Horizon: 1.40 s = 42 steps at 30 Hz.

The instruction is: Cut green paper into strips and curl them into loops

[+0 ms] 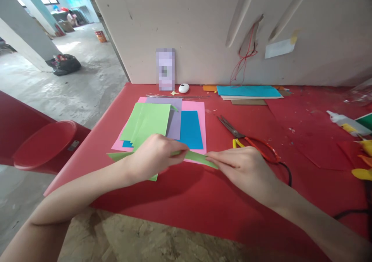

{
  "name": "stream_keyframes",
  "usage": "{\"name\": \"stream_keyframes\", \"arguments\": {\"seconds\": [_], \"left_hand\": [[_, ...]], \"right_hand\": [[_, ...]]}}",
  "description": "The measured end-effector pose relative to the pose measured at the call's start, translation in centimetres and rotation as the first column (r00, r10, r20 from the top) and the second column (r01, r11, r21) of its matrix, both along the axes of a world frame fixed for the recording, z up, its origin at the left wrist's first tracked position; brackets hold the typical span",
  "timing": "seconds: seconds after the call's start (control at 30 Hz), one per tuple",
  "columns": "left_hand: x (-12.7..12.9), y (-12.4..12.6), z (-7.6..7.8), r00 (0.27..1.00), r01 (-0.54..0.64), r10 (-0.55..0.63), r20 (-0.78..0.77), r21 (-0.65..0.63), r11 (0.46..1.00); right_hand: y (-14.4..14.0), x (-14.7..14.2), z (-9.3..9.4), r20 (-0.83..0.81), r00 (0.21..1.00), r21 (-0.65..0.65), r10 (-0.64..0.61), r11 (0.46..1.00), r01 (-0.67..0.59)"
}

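A narrow green paper strip [199, 158] stretches between my two hands, just above the red tabletop. My left hand [158, 155] pinches it near the middle, and its other end sticks out past my left wrist. With thumb and fingers closed, my right hand [242, 163] grips the strip near its right end. Behind my left hand lie light green paper sheets [151, 119], over a purple sheet [176, 122], a blue sheet [192, 128] and a pink sheet [200, 106]. Scissors with red handles [235, 132] rest beyond my right hand, partly over something yellow-handled.
A phone [165, 68] leans on the wall beside a white oval case [183, 88]. Thin wires [177, 96] lie before them. Folded blue paper [247, 91] sits at the back, a glue bottle [347, 123] at right. A red stool [46, 144] stands left of the table.
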<state>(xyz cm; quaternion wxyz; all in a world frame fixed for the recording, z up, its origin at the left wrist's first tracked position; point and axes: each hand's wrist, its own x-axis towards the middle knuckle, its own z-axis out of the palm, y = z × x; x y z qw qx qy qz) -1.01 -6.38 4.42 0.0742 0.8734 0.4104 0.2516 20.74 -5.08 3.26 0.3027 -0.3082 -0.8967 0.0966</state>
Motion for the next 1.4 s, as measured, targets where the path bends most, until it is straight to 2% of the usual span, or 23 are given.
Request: {"name": "stream_keyframes", "arguments": {"seconds": [0.07, 0.17, 0.33, 0.4, 0.53, 0.6, 0.67, 0.7, 0.77, 0.8, 0.87, 0.93, 1.0, 1.17, 1.3, 1.4], "left_hand": [[-1.2, 0.3, -0.3, 0.997, -0.074, 0.074, -0.006, 0.001, 0.997], [-3.1, 0.6, -0.7, 0.982, -0.187, 0.186, -0.013, -0.062, 0.98], [-5.7, 1.1, -1.0, 0.927, -0.373, 0.375, -0.023, -0.188, 0.909], [-6.6, 1.6, -1.1, 0.904, -0.423, 0.426, -0.041, -0.237, 0.875], [-8.4, 3.1, -1.5, 0.818, -0.575, 0.564, -0.117, -0.212, 0.79], [-8.6, 3.4, -1.4, 0.788, -0.615, 0.606, -0.103, -0.167, 0.771], [-7.7, 3.3, -1.1, 0.828, -0.56, 0.56, -0.029, -0.092, 0.823], [-6.9, 3.0, -0.8, 0.866, -0.5, 0.501, 0.01, -0.031, 0.865], [-4.6, 2.1, -0.1, 0.95, -0.311, 0.31, 0.027, 0.1, 0.945], [-3.4, 1.6, 0.2, 0.975, -0.22, 0.219, 0.025, 0.152, 0.964], [-1.4, 0.8, 0.5, 0.997, -0.074, 0.069, 0.029, 0.239, 0.968], [0.0, 0.4, 0.3, 0.999, 0.009, -0.002, -0.032, 0.217, 0.976], [0.7, 0.3, -0.1, 0.994, 0.053, -0.036, -0.106, 0.161, 0.986], [1.7, 0.3, -0.8, 0.976, 0.081, -0.059, -0.209, 0.097, 0.992], [2.8, -0.3, -0.5, 0.965, 0.143, -0.121, -0.232, 0.081, 0.986], [2.6, -0.3, -0.3, 0.97, 0.123, -0.099, -0.222, 0.1, 0.987]], "right_hand": [[0.4, 1.0, 0.2, -0.002, 1.0, 0.015, -0.012, 1.0, 0.012], [1.0, 2.9, 0.5, 0.007, 0.999, 0.017, -0.041, 0.999, 0.041], [2.1, 6.1, 1.2, 0.017, 0.977, -0.063, -0.214, 0.975, 0.215], [2.5, 7.0, 1.4, 0.028, 0.969, -0.109, -0.247, 0.962, 0.249], [3.0, 8.3, 1.5, 0.046, 0.953, -0.163, -0.299, 0.939, 0.302], [3.1, 8.6, 1.4, 0.052, 0.937, -0.146, -0.345, 0.926, 0.349], [3.0, 8.3, 1.3, 0.054, 0.933, -0.123, -0.355, 0.925, 0.359], [2.8, 7.9, 1.2, 0.051, 0.94, -0.113, -0.339, 0.933, 0.342], [2.4, 6.9, 1.0, 0.033, 0.965, -0.079, -0.261, 0.961, 0.263], [2.1, 6.2, 0.9, 0.02, 0.976, -0.054, -0.216, 0.975, 0.217], [1.6, 5.0, 0.9, -0.003, 0.991, 0.001, -0.135, 0.991, 0.135], [1.1, 4.2, 0.9, -0.009, 0.996, 0.033, -0.087, 0.996, 0.087], [0.8, 3.7, 0.9, 0.012, 0.996, 0.061, -0.09, 0.994, 0.089], [-0.4, 2.2, 0.8, 0.13, 0.976, 0.253, -0.175, 0.958, 0.138], [-1.4, 0.1, 0.7, 0.165, 0.977, 0.234, -0.135, 0.968, 0.094], [-1.5, -0.4, 0.7, 0.139, 0.982, 0.266, -0.13, 0.96, 0.089]]}}
